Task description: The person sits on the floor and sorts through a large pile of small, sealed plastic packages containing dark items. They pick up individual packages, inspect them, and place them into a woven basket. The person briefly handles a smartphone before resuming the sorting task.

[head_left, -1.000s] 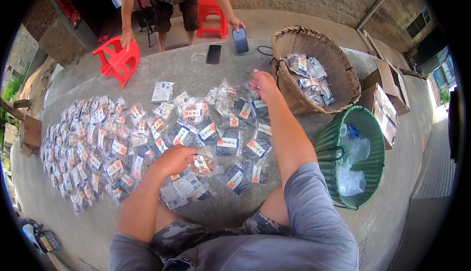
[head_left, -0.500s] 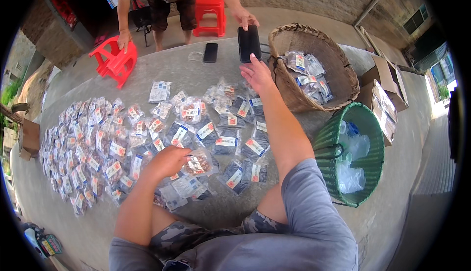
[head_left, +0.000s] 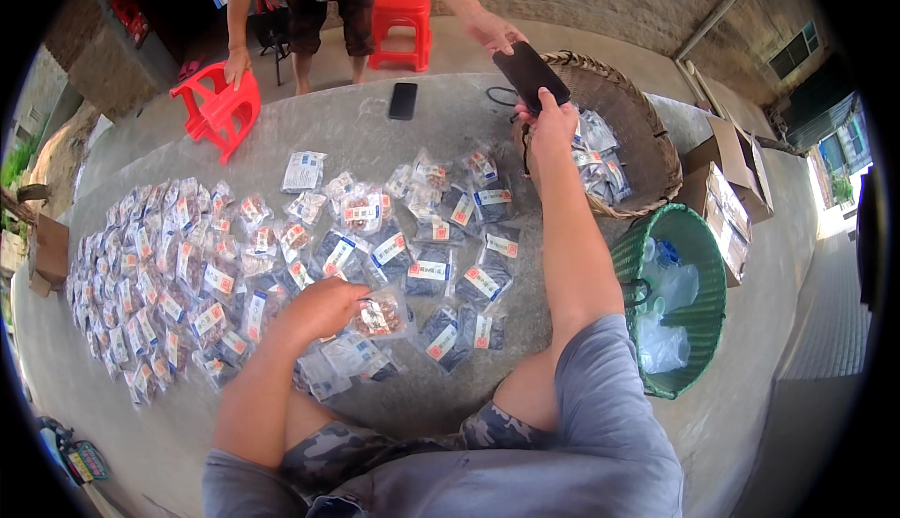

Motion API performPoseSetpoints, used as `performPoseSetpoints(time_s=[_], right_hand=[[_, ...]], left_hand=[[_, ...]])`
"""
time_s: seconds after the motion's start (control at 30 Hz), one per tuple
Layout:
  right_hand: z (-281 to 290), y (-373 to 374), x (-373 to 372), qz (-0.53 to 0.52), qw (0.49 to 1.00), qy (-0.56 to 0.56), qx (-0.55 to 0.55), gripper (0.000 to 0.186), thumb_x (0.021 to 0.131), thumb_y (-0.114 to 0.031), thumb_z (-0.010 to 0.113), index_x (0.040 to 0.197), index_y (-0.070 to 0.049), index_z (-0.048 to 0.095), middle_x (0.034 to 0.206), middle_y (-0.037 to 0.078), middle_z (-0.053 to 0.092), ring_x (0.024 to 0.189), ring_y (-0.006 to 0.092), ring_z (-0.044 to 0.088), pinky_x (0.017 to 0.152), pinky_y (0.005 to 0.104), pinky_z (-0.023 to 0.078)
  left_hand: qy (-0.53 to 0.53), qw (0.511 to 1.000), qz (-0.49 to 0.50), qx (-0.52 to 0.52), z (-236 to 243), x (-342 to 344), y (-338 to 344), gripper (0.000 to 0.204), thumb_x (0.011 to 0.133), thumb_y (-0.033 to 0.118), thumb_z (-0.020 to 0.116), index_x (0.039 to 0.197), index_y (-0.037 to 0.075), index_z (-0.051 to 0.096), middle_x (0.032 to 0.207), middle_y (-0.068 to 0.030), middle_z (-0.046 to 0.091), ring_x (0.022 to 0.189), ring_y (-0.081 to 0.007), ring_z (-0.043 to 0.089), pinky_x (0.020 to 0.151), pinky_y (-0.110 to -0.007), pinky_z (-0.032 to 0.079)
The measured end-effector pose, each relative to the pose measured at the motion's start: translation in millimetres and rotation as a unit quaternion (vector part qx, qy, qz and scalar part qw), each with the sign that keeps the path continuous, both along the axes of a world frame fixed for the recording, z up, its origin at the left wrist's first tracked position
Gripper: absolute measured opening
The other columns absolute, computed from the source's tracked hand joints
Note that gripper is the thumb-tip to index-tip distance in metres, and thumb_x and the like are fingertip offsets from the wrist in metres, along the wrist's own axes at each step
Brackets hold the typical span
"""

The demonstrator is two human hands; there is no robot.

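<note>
Your right hand (head_left: 553,124) is closed on the near end of a dark phone (head_left: 531,75), the thumb lying on its upper face. The co-worker's hand (head_left: 497,32) has the phone's far end, so it spans the gap between you. Its long axis slants from far left to near right, roughly in line with the slant between the two hands. From your right hand the phone lies to the far and slightly left. Your left hand is well apart from it, on the near side.

That left hand (head_left: 328,307) pinches the left edge of a clear packet (head_left: 382,315) with a pale label, at the near side of the spread of packets on the concrete ground (head_left: 347,143). A second phone (head_left: 403,101) lies flat on the far side, left of the held one and not touched by any hand.

The held phone and your right hand cover part of the wicker basket's (head_left: 647,134) left rim; you cannot tell how high above it they are. Your fingers under the phone are mostly hidden, so how firm that grip is cannot be told. Nor is it clear whether its screen or its back faces up. The co-worker is cut off at the top edge.
</note>
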State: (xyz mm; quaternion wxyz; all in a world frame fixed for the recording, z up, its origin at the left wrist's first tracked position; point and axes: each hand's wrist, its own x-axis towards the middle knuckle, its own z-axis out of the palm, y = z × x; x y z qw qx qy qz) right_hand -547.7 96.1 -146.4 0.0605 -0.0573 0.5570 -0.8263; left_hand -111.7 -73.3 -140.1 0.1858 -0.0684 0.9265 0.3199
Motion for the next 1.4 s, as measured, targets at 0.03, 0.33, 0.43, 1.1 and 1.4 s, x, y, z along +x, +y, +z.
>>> performPoseSetpoints(time_s=[0.03,0.33,0.43,1.1,1.4], right_hand=[[16,0,2,-0.029,0.999,0.018,0.014,0.019,0.098,-0.009,0.059,0.108,0.007,0.061,0.084,0.016,0.07,0.057,0.0215,0.068,0.045,0.0281,0.053],[45,10,6,0.029,0.983,0.047,0.178,0.02,0.093,-0.009,0.062,0.09,0.011,0.061,0.073,0.015,0.068,0.05,0.0225,0.065,0.043,0.0317,0.053],[16,-18,21,0.088,0.973,0.006,0.215,0.02,0.091,-0.01,0.065,0.089,0.008,0.058,0.076,0.016,0.067,0.052,0.0256,0.067,0.044,0.0324,0.054],[78,39,65,0.341,0.814,0.062,0.466,0.024,0.095,-0.015,0.067,0.111,0.003,0.065,0.09,0.009,0.072,0.059,0.0172,0.068,0.052,0.0277,0.053],[26,21,106,0.411,0.735,0.123,0.524,0.026,0.091,-0.019,0.069,0.102,0.004,0.067,0.085,0.017,0.072,0.058,0.0223,0.07,0.056,0.0368,0.057]], left_hand=[[0.011,1.0,0.001,-0.001,-1,2,0,0.018,0.096,0.019,0.062,0.106,0.005,0.067,0.087,-0.0224,0.067,0.087,-0.0416,0.066,0.076,-0.05,0.05],[-0.025,1.0,-0.003,-0.002,15,4,3,0.019,0.096,0.018,0.061,0.109,0.007,0.069,0.084,-0.0201,0.069,0.083,-0.0392,0.067,0.074,-0.049,0.051],[-0.036,0.999,-0.022,-0.011,11,-1,5,0.02,0.096,0.018,0.06,0.111,0.008,0.069,0.084,-0.0199,0.069,0.083,-0.0386,0.068,0.075,-0.049,0.051],[0.19,0.853,0.407,0.266,-2,-8,-32,0.024,0.097,0.012,0.062,0.115,-0.004,0.066,0.099,-0.0062,0.072,0.088,-0.0134,0.061,0.082,-0.032,0.048],[0.146,0.955,0.258,-0.005,9,-11,-21,0.027,0.092,0.016,0.066,0.114,0.0,0.066,0.092,-0.0215,0.07,0.085,-0.0354,0.068,0.076,-0.042,0.05]])
